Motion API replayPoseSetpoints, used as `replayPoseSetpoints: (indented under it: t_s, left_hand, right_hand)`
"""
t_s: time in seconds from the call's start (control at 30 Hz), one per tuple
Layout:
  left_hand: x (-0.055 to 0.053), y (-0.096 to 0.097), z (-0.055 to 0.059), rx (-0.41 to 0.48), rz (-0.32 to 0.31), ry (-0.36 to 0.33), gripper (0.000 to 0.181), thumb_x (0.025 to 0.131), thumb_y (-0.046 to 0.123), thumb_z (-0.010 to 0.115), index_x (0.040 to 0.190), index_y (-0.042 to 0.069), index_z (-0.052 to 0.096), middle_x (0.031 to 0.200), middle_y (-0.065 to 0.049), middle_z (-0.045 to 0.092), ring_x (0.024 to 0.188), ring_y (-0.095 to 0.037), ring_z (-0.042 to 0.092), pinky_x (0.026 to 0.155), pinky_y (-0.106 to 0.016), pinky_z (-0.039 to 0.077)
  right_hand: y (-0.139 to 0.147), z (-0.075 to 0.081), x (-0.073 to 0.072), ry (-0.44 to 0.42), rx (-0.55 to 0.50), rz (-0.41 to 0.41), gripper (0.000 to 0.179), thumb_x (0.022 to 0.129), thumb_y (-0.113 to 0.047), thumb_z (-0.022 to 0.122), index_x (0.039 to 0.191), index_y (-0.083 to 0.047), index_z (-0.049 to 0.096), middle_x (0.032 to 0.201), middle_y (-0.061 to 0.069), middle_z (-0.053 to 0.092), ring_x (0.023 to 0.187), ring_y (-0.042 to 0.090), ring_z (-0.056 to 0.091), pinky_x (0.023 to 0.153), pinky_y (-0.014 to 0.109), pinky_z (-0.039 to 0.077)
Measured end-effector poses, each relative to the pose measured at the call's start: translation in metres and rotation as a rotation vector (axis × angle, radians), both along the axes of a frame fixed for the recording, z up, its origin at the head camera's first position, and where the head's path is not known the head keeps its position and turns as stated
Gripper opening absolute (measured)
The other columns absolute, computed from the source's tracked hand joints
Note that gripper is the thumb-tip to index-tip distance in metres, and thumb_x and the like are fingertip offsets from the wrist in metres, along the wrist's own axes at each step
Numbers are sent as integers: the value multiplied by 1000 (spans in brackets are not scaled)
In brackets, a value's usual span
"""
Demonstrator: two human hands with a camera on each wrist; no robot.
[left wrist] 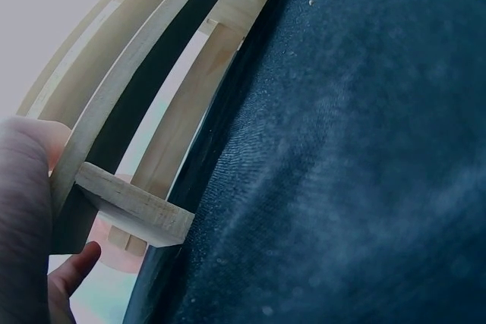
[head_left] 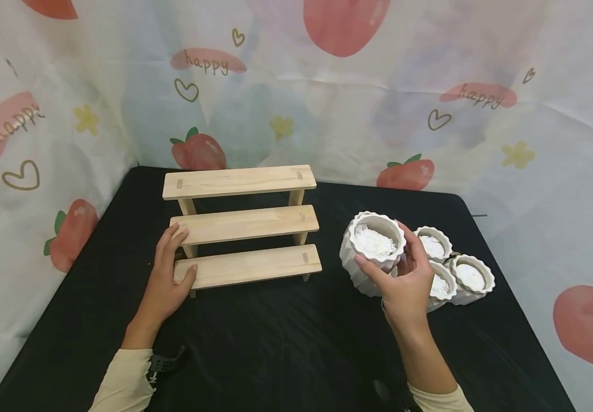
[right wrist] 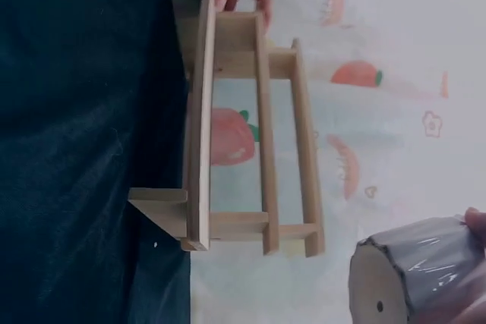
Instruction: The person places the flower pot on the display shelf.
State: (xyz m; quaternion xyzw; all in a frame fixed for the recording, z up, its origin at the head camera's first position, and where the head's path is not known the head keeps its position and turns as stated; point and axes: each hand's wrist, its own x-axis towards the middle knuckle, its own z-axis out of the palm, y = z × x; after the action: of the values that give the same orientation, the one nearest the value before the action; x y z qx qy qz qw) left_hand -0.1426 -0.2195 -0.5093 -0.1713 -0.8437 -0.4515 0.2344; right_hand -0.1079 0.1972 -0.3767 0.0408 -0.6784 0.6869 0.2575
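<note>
A three-step wooden shelf stand (head_left: pixel 247 266) stands on the black table. My left hand (head_left: pixel 168 280) grips its left end, thumb on the lowest step and fingers at the middle step; the left wrist view shows a fingertip (left wrist: pixel 82 262) below a board's end. My right hand (head_left: pixel 410 281) holds a white scallop-rimmed flower pot (head_left: pixel 350 257) with white material inside, to the right of the stand. The right wrist view shows that pot (right wrist: pixel 433 263) with a hole in its base. Beside the right hand stand three similar pots (head_left: pixel 471 276), partly hidden by it.
The black-covered table (head_left: pixel 275 349) has edges at left, right and back. A patterned cloth (head_left: pixel 347 120) with fruit prints hangs behind and along both sides. A dark band (head_left: pixel 164 363) circles my left wrist.
</note>
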Motion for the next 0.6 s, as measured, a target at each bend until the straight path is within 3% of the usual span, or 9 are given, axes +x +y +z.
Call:
replayPoseSetpoints:
  t_s: [0.27,0.6]
  left_hand:
    - [1,0,0,3,-13,5,80,88,-3,68,159,12,37,169,-9,19,152,-35,19,115,-57,23]
    - [0,0,1,2,-9,8,81,88,-3,68,160,13,36,169,-8,18,152,-35,18,114,-58,23]
  right_hand:
    - [-7,1,-32,-53,-20,14,74,76,6,87,142,-8,58,136,15,57,120,29,51,91,28,51]
    - [-18,5,-66,-34,-81,88,71,80,6,84,145,-4,57,137,14,58,123,27,52,98,35,46]
